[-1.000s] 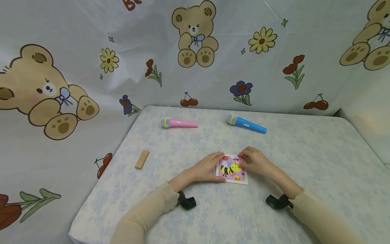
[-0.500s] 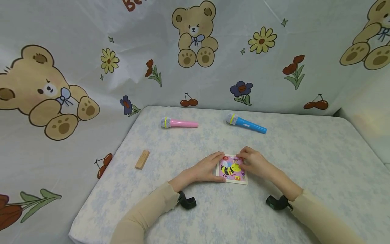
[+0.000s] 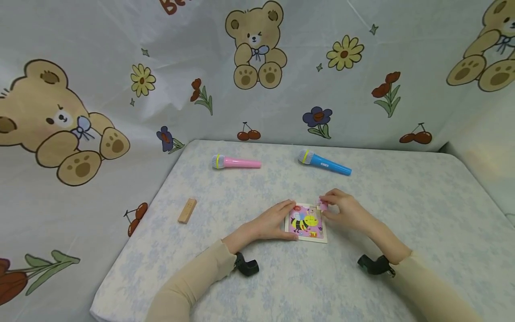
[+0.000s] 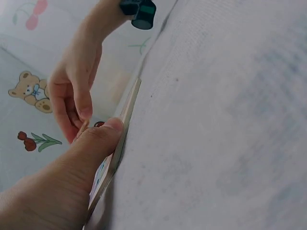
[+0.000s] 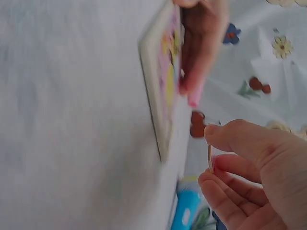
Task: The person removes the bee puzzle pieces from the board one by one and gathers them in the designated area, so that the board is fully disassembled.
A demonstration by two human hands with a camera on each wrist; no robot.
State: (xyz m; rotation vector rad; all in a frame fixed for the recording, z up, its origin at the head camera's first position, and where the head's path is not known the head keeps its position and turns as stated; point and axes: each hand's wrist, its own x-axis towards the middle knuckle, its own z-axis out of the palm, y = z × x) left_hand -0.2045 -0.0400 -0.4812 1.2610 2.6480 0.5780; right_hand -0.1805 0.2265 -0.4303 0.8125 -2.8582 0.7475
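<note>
The right hand [image 3: 349, 212] pinches a pink jigsaw piece [image 3: 322, 204] near the far right corner of a bee jigsaw puzzle [image 3: 303, 227] lying on the table [image 3: 225, 197]. The left hand [image 3: 267, 224] clasps the puzzle's left side between thumb and fingers. Red backdrop lettering [image 3: 168, 6] reads "Be", then is cut off; the blue microphone [image 3: 334, 167] has an unreadable label [image 3: 324, 165].

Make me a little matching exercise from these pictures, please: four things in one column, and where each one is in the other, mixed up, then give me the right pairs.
1. Pink microphone
2. Wooden block
3. Loose puzzle piece
4. Bee puzzle

A. Pinched by the right hand
B. On the table, touched by the left hand
C. Light brown, lying toward the table's left edge
D. Lying near the table's far edge

Right pairs: 1-D, 2-C, 3-A, 4-B.
</note>
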